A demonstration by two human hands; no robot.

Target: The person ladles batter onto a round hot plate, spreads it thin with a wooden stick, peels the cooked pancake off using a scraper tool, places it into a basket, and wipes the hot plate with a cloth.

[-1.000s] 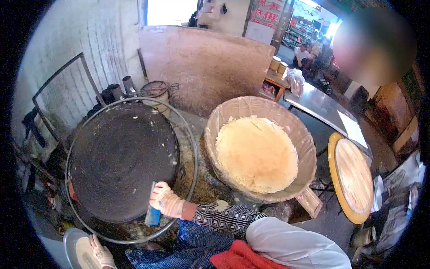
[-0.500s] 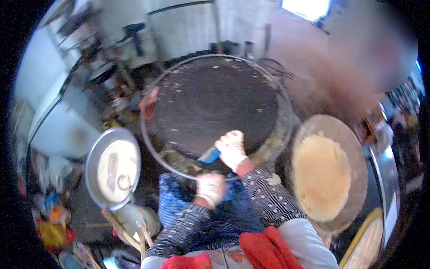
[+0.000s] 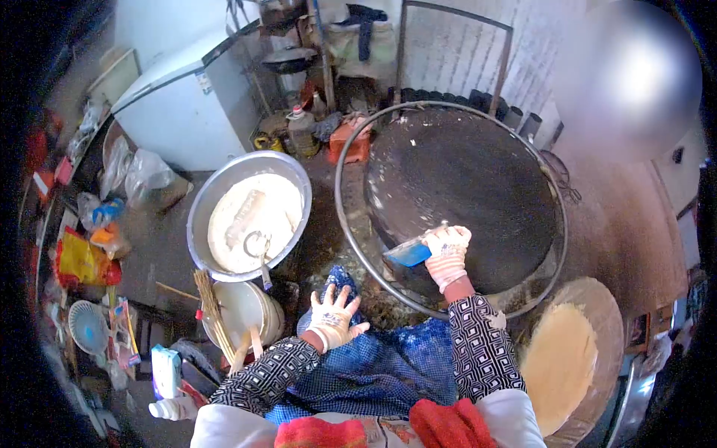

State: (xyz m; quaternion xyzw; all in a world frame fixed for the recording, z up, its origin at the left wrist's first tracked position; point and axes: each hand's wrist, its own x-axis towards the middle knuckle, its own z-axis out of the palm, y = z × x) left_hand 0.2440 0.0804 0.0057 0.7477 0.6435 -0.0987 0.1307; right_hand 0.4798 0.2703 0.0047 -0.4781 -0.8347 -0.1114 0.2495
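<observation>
In a white glove, my right hand [image 3: 448, 257] grips a blue scraper [image 3: 409, 253] over the near edge of a large round dark griddle [image 3: 470, 179]. Whether the blade touches the surface I cannot tell. A metal ring [image 3: 340, 179] runs around the griddle, and pale scraps cling along its border. My left hand [image 3: 334, 319], also gloved, has its fingers spread over the blue checked apron [image 3: 373, 373] on my lap and holds nothing. To the left, a metal basin [image 3: 199, 209] contains creamy white batter [image 3: 278, 205], with a hooked metal utensil [image 3: 258, 244] partly in it.
A white bucket [image 3: 272, 317] with a straw brush [image 3: 209, 299] across it stands beside my left forearm. At right is a wide basin [image 3: 606, 328] of pale yellowish material [image 3: 560, 366]. A white chest freezer [image 3: 175, 116] and an oil jug [image 3: 302, 131] are behind.
The view has swung left, so the griddle and basins sit differently in frame. My left hand has moved from near the ring toward the apron, fingers now spread. The scraper stays in my right hand.
</observation>
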